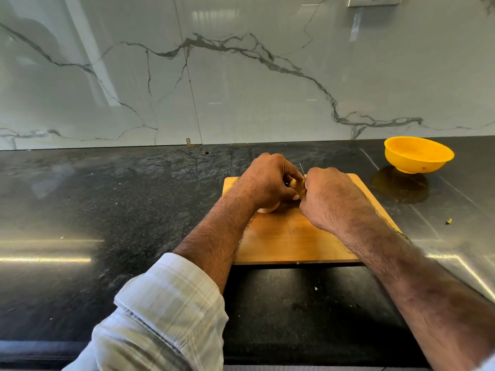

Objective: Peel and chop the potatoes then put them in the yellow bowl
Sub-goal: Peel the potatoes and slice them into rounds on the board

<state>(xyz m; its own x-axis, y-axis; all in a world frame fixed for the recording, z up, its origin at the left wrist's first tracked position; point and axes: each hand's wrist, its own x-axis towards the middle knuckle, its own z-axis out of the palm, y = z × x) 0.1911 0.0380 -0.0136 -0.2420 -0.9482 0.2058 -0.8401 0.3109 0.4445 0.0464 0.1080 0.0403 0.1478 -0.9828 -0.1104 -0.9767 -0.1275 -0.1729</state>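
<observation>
Landmark: I use the wooden chopping board [294, 236] as my landmark. It lies flat on the black counter [107, 210].
Left hand: My left hand [267, 180] is over the far part of the board. Its fingers are curled round a potato [293, 183] and hold it down.
Potato: It sits on the far part of the board, between my two hands. I see only a small pale bit of it. A pale round part [267, 209] peeks out under my left wrist. I cannot tell if that is the same potato.
Right hand: My right hand [332, 199] is just beside the left one, touching the potato. Its fingers are curled tight round something. A thin knife blade [302, 168] sticks up past the knuckles, but the handle is hidden.
Yellow bowl [417, 155]: It stands on the counter, past the board's far right corner and well apart from it. I see nothing inside.
Scrap [449, 221]: A tiny bit lies on the counter, right of the board.
Wall [241, 76]: White marble with grey lines stands behind the board.
</observation>
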